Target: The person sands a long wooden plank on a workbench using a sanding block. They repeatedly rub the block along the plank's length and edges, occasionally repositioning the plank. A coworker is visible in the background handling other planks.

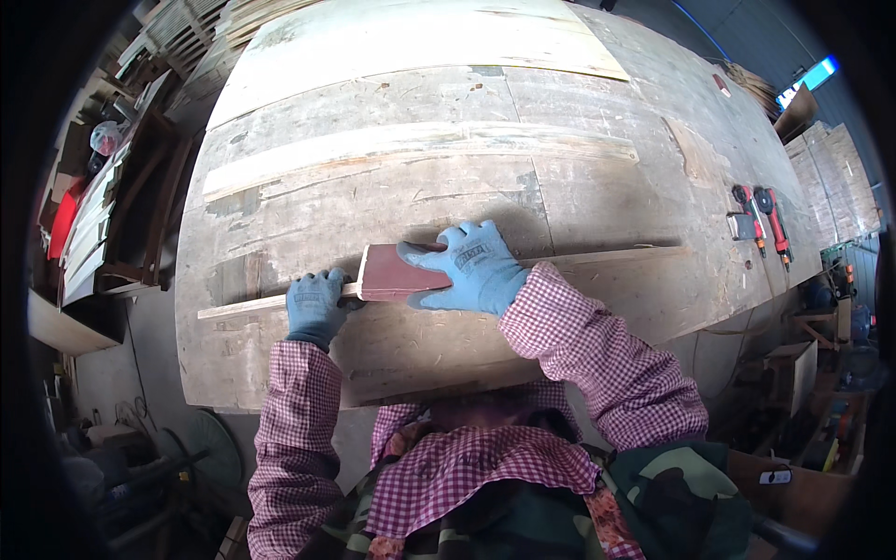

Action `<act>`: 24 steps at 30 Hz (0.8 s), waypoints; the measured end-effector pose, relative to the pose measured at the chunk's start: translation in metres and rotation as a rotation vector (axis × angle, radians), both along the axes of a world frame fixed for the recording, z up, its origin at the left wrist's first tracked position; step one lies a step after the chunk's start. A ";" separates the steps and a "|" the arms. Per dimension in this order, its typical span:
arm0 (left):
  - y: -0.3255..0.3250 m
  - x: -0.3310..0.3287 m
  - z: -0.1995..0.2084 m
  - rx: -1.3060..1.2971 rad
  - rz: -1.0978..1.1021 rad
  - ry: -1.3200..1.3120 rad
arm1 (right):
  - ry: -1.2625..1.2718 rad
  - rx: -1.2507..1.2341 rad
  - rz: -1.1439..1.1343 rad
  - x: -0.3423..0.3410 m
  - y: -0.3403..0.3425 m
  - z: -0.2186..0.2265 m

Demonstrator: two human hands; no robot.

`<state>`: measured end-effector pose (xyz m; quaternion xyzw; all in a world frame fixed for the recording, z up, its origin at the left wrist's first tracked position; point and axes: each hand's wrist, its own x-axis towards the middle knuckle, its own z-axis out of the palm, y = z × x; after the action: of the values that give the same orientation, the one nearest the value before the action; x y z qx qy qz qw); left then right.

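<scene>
A long, narrow wooden strip (245, 307) lies crosswise on the worn wooden worktable (392, 359). My left hand (318, 305), in a blue work glove with dark fingertips, is closed around the strip left of the middle. My right hand (476, 268), gloved alike, grips a dark red sanding block (397, 273) with a pale left end. The block rests along the top of the strip, just right of my left hand. Its underside and part of the strip are hidden behind the block and my right hand. The strip shows again further right.
Beyond the strip lies a wider pale board (411, 145), and a large light sheet (420, 37) covers the table's far part. Two red-and-black power tools (773, 224) lie at the right edge with a cable. Stacked wood (831, 177) stands past the right side; a rack (131, 196) stands left.
</scene>
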<state>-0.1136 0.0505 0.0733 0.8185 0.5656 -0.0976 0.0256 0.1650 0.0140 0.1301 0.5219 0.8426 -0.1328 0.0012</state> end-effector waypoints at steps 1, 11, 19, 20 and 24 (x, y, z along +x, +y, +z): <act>0.004 -0.001 0.001 -0.022 0.001 0.000 | -0.003 0.139 -0.032 0.011 -0.015 -0.010; 0.000 0.003 -0.001 -0.016 0.003 -0.052 | -0.408 0.271 -0.961 0.227 -0.116 -0.037; 0.021 0.004 0.007 -0.217 0.056 0.022 | 0.152 0.561 -0.474 -0.085 -0.033 -0.050; 0.023 0.002 0.010 -0.235 0.088 0.019 | 0.153 0.552 -0.430 -0.080 -0.032 -0.050; 0.016 -0.003 0.014 -0.148 0.053 -0.072 | 0.089 0.519 -0.592 0.015 -0.061 -0.041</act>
<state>-0.1171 0.0669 0.0871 0.8021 0.5770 -0.1090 0.1090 0.1799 -0.0470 0.0887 0.7190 0.6604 0.0677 -0.2056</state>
